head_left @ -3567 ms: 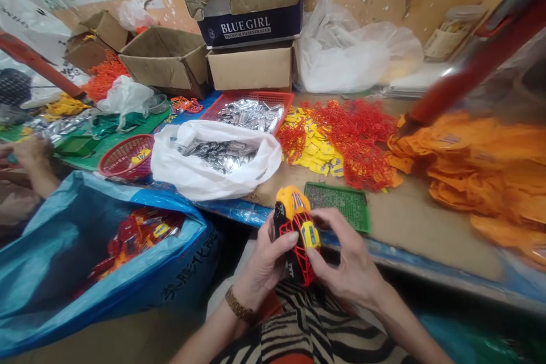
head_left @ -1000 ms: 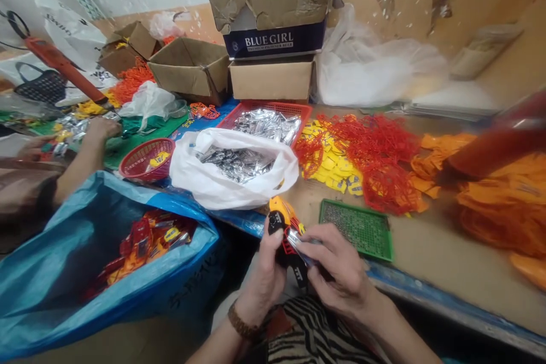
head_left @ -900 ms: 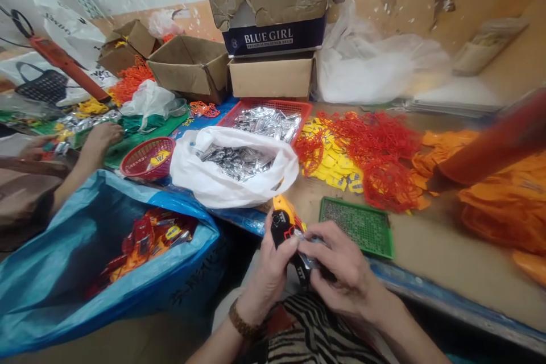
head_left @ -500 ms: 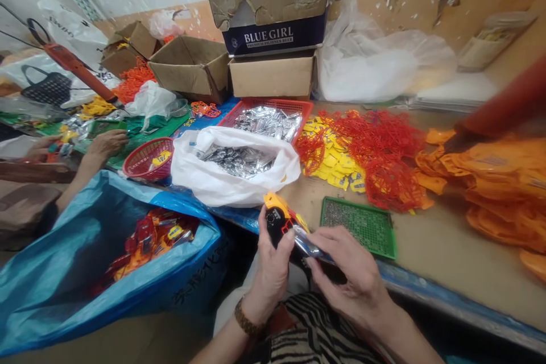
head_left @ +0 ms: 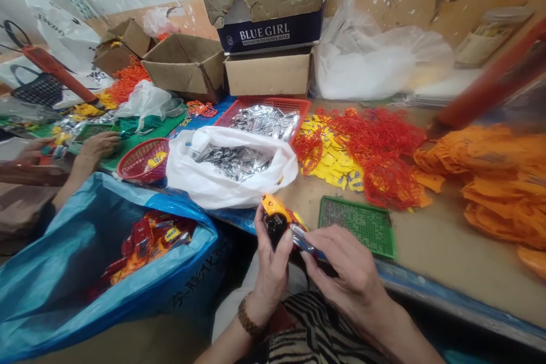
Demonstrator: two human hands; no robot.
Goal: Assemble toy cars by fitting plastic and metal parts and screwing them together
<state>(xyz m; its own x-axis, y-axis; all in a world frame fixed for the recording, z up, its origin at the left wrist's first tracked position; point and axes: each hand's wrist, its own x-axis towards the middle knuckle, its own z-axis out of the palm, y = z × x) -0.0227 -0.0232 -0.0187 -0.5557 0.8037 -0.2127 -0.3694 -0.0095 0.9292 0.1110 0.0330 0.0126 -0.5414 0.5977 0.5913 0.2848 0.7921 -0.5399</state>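
Note:
Over my lap, at the table's front edge, my left hand wraps round an orange and black piece with some yellow and red on it. The thumb presses on its lower side. From its right end sticks out a shiny silver part, pinched between the thumb and fingers of my right hand. A white bag full of silver parts lies just beyond. To the right is a green tray with tiny metal bits.
A blue sack of orange and red pieces stands at the left, near another person's hand. Red frames, yellow pieces and orange pieces cover the right side. A red tool hangs there.
The view has shifted slightly. Both hands keep hold of the orange and black piece and its silver part, which is tilted a little differently. The hanging red tools have swung somewhat.

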